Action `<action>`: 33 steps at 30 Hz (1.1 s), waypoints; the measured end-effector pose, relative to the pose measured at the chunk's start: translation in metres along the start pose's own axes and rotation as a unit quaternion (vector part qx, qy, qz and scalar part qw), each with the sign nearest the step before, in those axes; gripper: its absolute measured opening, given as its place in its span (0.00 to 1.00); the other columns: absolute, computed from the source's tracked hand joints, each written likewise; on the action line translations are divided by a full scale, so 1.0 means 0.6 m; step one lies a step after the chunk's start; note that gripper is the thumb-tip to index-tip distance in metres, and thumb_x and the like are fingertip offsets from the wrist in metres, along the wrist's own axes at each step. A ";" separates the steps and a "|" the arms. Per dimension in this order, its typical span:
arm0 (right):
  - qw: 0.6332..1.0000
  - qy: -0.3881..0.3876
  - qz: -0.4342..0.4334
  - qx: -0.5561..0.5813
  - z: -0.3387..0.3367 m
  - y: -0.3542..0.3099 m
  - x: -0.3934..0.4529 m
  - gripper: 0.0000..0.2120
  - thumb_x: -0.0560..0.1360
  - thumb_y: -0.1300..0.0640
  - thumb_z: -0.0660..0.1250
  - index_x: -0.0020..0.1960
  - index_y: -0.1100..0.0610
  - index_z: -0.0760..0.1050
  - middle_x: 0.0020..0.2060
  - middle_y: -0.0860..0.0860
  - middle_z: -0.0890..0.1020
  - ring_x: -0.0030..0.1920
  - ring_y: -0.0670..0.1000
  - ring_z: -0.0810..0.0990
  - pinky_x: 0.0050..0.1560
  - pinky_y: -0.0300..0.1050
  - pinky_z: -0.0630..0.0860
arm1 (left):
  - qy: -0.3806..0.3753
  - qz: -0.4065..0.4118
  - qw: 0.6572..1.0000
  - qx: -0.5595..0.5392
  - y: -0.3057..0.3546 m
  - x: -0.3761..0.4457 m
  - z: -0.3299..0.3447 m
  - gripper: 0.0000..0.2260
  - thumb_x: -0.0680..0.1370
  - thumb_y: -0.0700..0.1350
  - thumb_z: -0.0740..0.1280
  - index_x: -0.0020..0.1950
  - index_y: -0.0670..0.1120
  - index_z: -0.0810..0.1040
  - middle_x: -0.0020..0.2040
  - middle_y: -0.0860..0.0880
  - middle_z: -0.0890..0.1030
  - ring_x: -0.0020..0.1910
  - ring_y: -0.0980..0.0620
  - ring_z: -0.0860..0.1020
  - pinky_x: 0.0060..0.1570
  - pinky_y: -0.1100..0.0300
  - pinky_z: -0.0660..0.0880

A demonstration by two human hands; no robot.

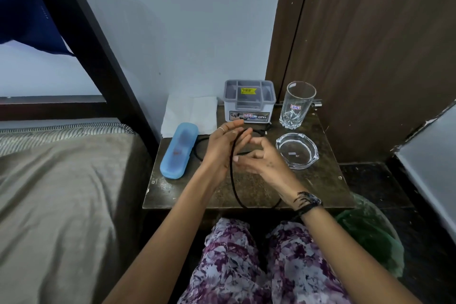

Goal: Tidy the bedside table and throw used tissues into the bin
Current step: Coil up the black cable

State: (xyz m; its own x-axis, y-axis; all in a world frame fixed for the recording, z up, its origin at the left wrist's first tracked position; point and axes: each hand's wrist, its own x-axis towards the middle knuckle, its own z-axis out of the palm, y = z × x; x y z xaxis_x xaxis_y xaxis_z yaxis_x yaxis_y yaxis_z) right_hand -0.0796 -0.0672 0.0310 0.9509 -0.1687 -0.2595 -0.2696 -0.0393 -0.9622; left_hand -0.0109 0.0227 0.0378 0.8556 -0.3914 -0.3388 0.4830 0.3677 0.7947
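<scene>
A black cable (233, 180) loops over the dark bedside table (320, 187). My left hand (223, 149) is held upright with the cable wound over its fingers. My right hand (261, 160) pinches the cable just beside the left palm. A blue glasses case (179, 150) lies at the table's left. White tissues (190, 115) lie flat at the back left corner. A bin with a green liner (370, 232) stands on the floor at the table's front right.
A grey-lidded plastic box (249, 101) stands at the back, a drinking glass (297, 105) to its right, a glass ashtray (297, 150) in front of that. The bed (61, 192) runs along the left. A brown door (370, 57) is behind.
</scene>
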 end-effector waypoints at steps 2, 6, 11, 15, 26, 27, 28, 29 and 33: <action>0.999 -0.017 0.014 0.041 -0.002 -0.004 -0.009 0.24 0.71 0.64 0.70 0.63 0.60 0.64 0.40 0.53 0.80 0.35 0.49 0.82 0.45 0.43 0.81 | -0.023 0.010 1.000 0.016 -0.002 -0.005 -0.001 0.16 0.81 0.32 0.50 0.53 0.42 0.76 0.58 0.42 0.77 0.56 0.51 0.78 0.48 0.66 0.78; 1.000 -0.013 0.004 -0.028 -0.007 -0.012 -0.026 0.20 0.72 0.60 0.70 0.62 0.59 0.71 0.40 0.49 0.80 0.31 0.44 0.80 0.38 0.38 0.78 | -0.078 0.060 0.987 0.126 0.005 -0.003 -0.015 0.26 0.74 0.25 0.47 0.60 0.44 0.76 0.68 0.46 0.72 0.69 0.54 0.69 0.45 0.71 0.77; 0.998 -0.034 -0.009 -0.052 -0.003 -0.020 -0.027 0.13 0.72 0.57 0.70 0.55 0.58 0.74 0.43 0.53 0.84 0.41 0.47 0.82 0.45 0.39 0.76 | -0.095 0.075 0.961 0.249 0.008 0.003 -0.020 0.29 0.74 0.26 0.49 0.66 0.48 0.73 0.66 0.46 0.73 0.68 0.56 0.68 0.64 0.60 0.69; 0.997 -0.016 -0.038 0.058 -0.015 -0.024 -0.024 0.05 0.77 0.64 0.62 0.50 0.62 0.77 0.29 0.50 0.75 0.27 0.45 0.79 0.32 0.34 0.78 | -0.074 0.189 0.888 0.412 0.015 0.012 -0.028 0.19 0.77 0.31 0.60 0.66 0.44 0.74 0.57 0.49 0.78 0.58 0.57 0.74 0.53 0.77 0.70; 0.964 0.238 -0.116 -0.016 -0.060 -0.029 0.006 0.10 0.79 0.53 0.59 0.51 0.52 0.79 0.26 0.44 0.72 0.20 0.40 0.64 0.24 0.35 0.60 | -0.122 0.123 0.966 0.193 0.069 -0.012 -0.008 0.13 0.81 0.41 0.57 0.37 0.45 0.72 0.32 0.51 0.82 0.36 0.57 0.79 0.40 0.65 0.75; 0.964 0.230 -0.114 -0.073 -0.048 -0.021 0.011 0.11 0.79 0.51 0.58 0.49 0.52 0.79 0.26 0.45 0.73 0.20 0.41 0.65 0.26 0.37 0.60 | -0.136 0.107 0.976 0.132 0.067 -0.011 0.001 0.13 0.81 0.41 0.56 0.39 0.44 0.73 0.31 0.50 0.82 0.37 0.57 0.81 0.42 0.65 0.78; 0.965 0.202 -0.108 -0.126 -0.034 -0.013 0.015 0.12 0.79 0.50 0.58 0.47 0.52 0.79 0.27 0.46 0.75 0.20 0.41 0.66 0.27 0.39 0.60 | -0.151 0.094 0.980 0.092 0.063 -0.008 0.008 0.12 0.81 0.40 0.55 0.41 0.43 0.74 0.32 0.49 0.83 0.39 0.55 0.83 0.46 0.64 0.79; 0.967 0.164 -0.101 -0.168 -0.020 -0.008 0.017 0.12 0.80 0.50 0.57 0.46 0.51 0.78 0.27 0.46 0.76 0.20 0.41 0.68 0.29 0.40 0.61 | -0.166 0.087 0.980 0.072 0.056 -0.003 0.012 0.11 0.81 0.40 0.55 0.44 0.43 0.75 0.35 0.49 0.85 0.42 0.54 0.83 0.49 0.63 0.79; 0.948 0.081 -0.092 -0.294 0.011 -0.011 0.004 0.12 0.78 0.52 0.59 0.41 0.53 0.78 0.27 0.47 0.76 0.25 0.45 0.70 0.33 0.44 0.65 | -0.154 0.151 0.943 0.254 0.030 0.013 0.010 0.09 0.81 0.41 0.58 0.55 0.46 0.76 0.54 0.49 0.82 0.59 0.53 0.78 0.62 0.64 0.72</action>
State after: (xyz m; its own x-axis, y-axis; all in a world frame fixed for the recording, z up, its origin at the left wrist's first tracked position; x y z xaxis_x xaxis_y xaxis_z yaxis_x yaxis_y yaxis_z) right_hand -0.0741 -0.0606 0.0363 0.9670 -0.2528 -0.0306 -0.1854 -0.6166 -0.7651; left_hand 0.0034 0.0214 0.0522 0.8078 -0.5880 0.0419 0.0075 0.0813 0.9967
